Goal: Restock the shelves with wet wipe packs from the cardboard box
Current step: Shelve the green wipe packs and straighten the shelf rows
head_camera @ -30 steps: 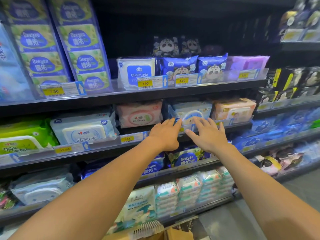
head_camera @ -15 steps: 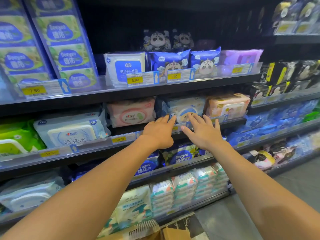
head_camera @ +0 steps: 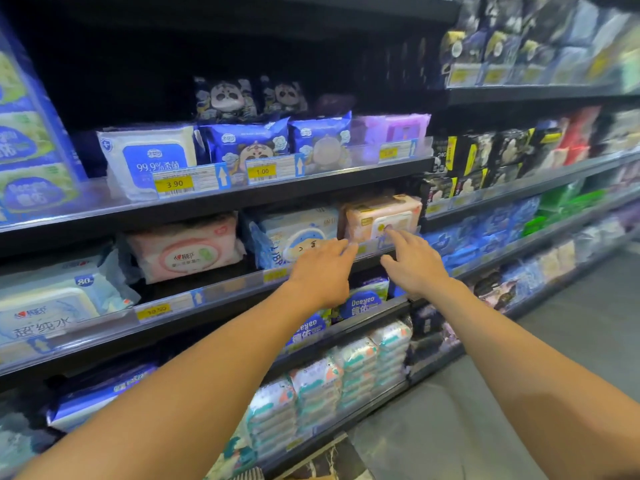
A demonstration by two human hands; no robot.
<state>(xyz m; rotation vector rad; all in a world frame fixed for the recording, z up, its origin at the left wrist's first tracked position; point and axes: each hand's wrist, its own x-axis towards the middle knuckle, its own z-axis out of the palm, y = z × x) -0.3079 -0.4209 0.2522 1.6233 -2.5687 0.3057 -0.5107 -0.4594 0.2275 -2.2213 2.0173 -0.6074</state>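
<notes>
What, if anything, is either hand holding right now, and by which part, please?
Nothing is held. The left hand is open at the blue-white pack; the right hand is open at the peach pack.

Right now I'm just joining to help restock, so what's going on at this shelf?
A person reaches both bare hands to the middle shelf. The left hand, fingers straight, is at the front of the pale blue wipe pack; the right hand points its fingers at the peach pack beside it. Neither hand holds a pack, so this looks like straightening stock.
</notes>
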